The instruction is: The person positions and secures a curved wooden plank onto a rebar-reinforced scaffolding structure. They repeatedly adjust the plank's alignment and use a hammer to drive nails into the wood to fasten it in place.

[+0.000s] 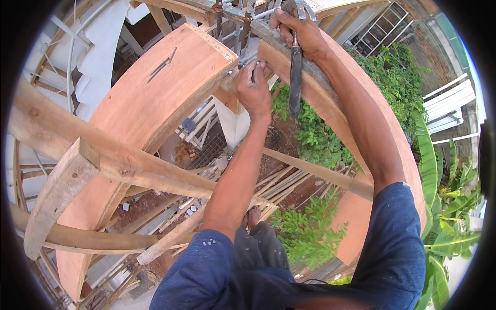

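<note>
My right hand, at the top, is closed around a claw hammer. The hammer's metal head points up past the fingers, and its dark handle hangs down below them. Lower and to the left, my left hand pinches a nail, of which only a small bit shows between the fingertips. It is beside the end of a plywood panel and the wooden edge of the formwork. Several loose nails lie on top of the panel.
Rusty rebar stands up near both hands. Wooden beams cross at the left, one with a short block. A curved plywood panel runs down the right. Far below are the ground, stacked timber and green plants.
</note>
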`<state>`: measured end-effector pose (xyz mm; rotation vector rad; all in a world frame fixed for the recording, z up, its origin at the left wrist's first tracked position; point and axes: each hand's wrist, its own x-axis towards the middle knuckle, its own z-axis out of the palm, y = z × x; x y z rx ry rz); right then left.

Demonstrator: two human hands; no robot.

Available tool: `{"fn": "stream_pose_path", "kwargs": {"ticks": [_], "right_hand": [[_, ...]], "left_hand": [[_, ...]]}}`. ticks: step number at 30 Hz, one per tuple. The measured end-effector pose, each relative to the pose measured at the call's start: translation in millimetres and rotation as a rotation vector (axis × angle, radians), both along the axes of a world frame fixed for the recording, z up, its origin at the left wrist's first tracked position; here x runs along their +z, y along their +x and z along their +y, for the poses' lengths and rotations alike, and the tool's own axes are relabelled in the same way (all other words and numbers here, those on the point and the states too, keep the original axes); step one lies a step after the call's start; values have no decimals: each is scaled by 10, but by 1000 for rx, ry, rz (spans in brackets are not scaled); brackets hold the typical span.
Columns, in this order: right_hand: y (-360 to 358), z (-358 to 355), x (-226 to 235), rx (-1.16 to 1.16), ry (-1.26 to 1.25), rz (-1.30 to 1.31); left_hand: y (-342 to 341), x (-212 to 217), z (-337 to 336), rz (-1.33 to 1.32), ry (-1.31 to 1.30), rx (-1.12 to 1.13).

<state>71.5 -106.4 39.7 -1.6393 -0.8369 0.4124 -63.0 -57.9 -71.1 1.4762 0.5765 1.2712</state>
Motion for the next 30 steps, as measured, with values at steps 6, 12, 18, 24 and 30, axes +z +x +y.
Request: {"fn": "stream_pose_path", "kwargs": {"ticks": [6,12,18,24,30], "right_hand": [[-131,-7,76,-30,49,-76],[-45,27,5,13,101,-97],[256,243,-9,28,93,68],[202,240,-24,24,150,-1],[181,228,-1,28,141,35]], "left_hand": [[-11,86,114,-127,200,-112],[31,119,408,-9,298,-262],[93,183,586,-20,495,-240],[159,237,531,-45,484,-226],[115,221,564,19,546,-254]]}}
